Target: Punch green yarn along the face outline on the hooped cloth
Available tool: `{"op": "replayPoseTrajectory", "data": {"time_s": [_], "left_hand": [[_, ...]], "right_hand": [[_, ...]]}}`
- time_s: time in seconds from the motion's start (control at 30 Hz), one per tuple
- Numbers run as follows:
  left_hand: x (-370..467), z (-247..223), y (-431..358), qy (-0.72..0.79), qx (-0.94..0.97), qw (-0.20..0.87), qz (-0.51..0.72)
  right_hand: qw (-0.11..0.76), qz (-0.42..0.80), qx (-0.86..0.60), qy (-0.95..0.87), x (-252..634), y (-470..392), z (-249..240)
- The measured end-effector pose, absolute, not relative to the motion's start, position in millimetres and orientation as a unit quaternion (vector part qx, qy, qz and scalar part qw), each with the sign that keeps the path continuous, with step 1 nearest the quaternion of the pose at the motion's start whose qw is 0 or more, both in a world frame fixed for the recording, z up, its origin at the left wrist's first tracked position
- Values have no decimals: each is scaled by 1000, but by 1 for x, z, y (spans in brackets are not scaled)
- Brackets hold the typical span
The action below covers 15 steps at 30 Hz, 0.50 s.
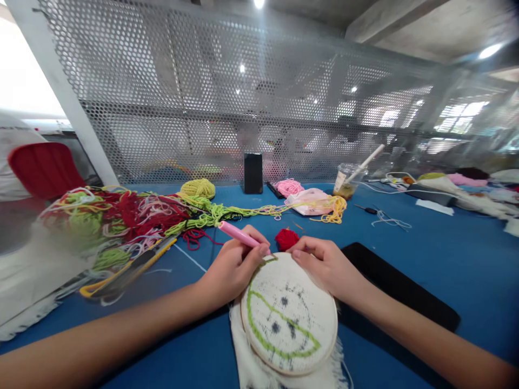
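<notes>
My left hand is closed around a pink punch needle, its tip at the upper left of the cloth. White cloth is stretched in a round embroidery hoop that leans toward me. Green yarn stitching forms a curved outline on it, over dark drawn marks. My right hand grips the hoop's upper right edge, fingers partly hidden behind it. Just beyond the hoop, between my hands, lies a small red yarn ball.
Tangled red and green yarn spreads over the left of the blue table. Beyond the hoop stand a black phone and a plastic cup with a straw. A flat black object lies beside my right forearm. Perforated metal closes the back.
</notes>
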<state>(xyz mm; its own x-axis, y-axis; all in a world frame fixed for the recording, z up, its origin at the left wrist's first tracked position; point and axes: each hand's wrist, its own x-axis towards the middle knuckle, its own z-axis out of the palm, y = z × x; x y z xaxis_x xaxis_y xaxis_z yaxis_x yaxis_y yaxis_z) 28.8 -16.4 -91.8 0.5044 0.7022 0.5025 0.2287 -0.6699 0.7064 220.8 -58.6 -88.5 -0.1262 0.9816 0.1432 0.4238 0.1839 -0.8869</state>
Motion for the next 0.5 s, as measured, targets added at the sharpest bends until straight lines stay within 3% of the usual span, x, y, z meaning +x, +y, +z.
{"op": "replayPoseTrajectory", "data": {"time_s": [0.27, 0.5], "left_hand": [[33, -91, -16, 226, 865, 298, 335], [29, -90, -15, 312, 816, 274, 403]], "right_hand": [[372, 352, -507, -693, 214, -61, -81], [401, 271, -566, -667, 227, -60, -72]]}}
